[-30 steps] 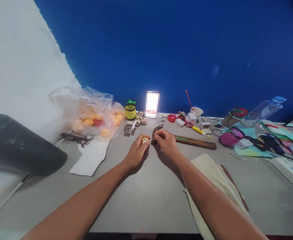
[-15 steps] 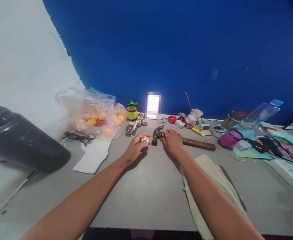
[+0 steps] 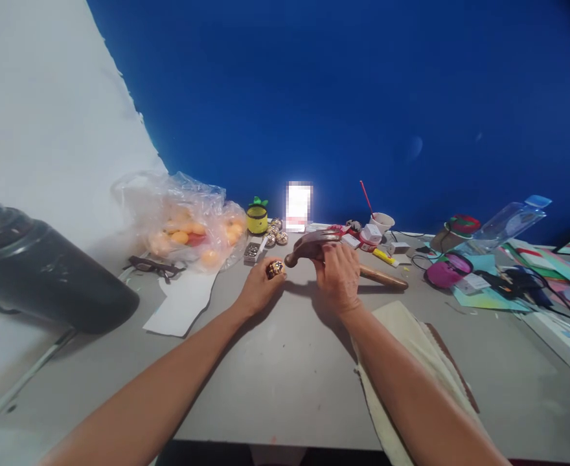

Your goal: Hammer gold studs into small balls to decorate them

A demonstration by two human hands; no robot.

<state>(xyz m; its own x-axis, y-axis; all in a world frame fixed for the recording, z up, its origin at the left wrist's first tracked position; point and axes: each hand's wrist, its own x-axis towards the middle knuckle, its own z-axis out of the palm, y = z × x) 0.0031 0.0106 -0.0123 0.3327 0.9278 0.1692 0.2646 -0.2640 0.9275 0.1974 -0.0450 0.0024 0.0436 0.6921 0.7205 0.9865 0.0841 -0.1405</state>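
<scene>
Gripping the hammer (image 3: 307,247) by its handle close to the head, the right hand (image 3: 338,268) has its fingers wrapped shut. Just left of the hammer's striking face, the left hand (image 3: 263,281) curls closed around a studded ball (image 3: 275,269); contact between face and ball is unclear. Beyond the hammer leftward sit a small box (image 3: 250,260) and 4 or so similar balls (image 3: 282,239); behind it rightward, a paper cup (image 3: 381,222) and yellow tube (image 3: 386,256). Nearer than the hammer, a cloth (image 3: 406,327) runs under the right forearm. Fingers hide much of the ball and handle; the dark cylinder (image 3: 66,278) far left is cut off, and the bright panel (image 3: 298,206) behind is pixelated.
</scene>
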